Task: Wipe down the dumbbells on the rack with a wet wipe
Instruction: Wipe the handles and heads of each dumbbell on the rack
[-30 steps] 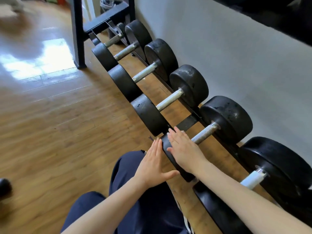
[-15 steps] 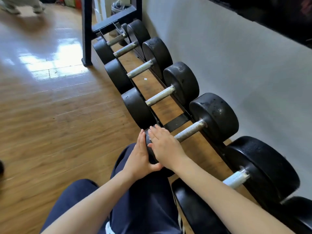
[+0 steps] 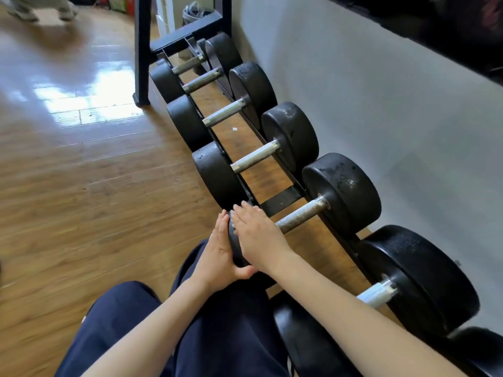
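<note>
Wooden floor (image 3: 81, 186) seen at left, grey wall (image 3: 381, 131) at right; low black rack (image 3: 281, 198) set along wall. Row of black dumbbells (image 3: 291, 137) laid across rack, steel handles between heads. Near head of one dumbbell (image 3: 343, 191) pressed between both palms: left hand (image 3: 217, 254) flat on outer face, right hand (image 3: 258, 238) flat on inner side, fingers held straight. Wet wipe not discernible

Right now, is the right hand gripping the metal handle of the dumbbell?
No, the right hand lies flat on the dumbbell's near black head, beside the metal handle, which stays bare.
</note>
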The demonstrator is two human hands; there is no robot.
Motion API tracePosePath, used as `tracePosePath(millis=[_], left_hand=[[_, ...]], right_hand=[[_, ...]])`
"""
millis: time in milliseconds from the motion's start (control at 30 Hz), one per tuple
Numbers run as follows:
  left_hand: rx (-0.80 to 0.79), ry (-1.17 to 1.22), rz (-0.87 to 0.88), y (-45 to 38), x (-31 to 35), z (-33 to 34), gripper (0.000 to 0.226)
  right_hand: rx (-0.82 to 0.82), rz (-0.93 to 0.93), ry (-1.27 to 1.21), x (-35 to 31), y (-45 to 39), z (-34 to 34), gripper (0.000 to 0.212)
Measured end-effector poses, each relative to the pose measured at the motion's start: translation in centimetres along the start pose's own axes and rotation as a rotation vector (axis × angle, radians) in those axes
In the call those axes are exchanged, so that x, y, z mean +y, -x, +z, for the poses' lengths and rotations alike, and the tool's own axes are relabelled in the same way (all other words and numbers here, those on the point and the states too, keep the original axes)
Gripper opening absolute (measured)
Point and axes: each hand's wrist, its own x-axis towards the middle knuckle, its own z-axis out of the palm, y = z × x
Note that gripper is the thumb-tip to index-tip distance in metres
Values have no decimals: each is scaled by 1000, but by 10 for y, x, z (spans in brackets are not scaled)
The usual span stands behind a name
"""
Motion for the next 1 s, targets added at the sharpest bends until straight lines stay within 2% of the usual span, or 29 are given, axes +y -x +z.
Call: tracePosePath(millis=[133,200,300,467,567,700,867,1000], left_hand=[[20,68,3,1,-5,2,124],[37,84,-3,-1,-5,3,125],[37,88,5,-1,-3,3,127],[64,52,14,3,-3,1,128],[86,46,14,6,0,0,128],[127,35,29,5,-2,3,132],[140,19,59,9,-1,7,129],[130,-23,76,12,0,3,130]], right_hand=[[35,-38,-40,-3,40,15,56],[-14,-75,-74,1,52,19,57],[58,-58,-62,3,36,10,55],[2,-1,-60,-3,6,3,51],[80,-13,-71,-3,37,15,53],[108,-37,-146,5,75,26,54],[124,-34,-70,6,31,15,50],[-10,20,-90,10,-12,2,50]])
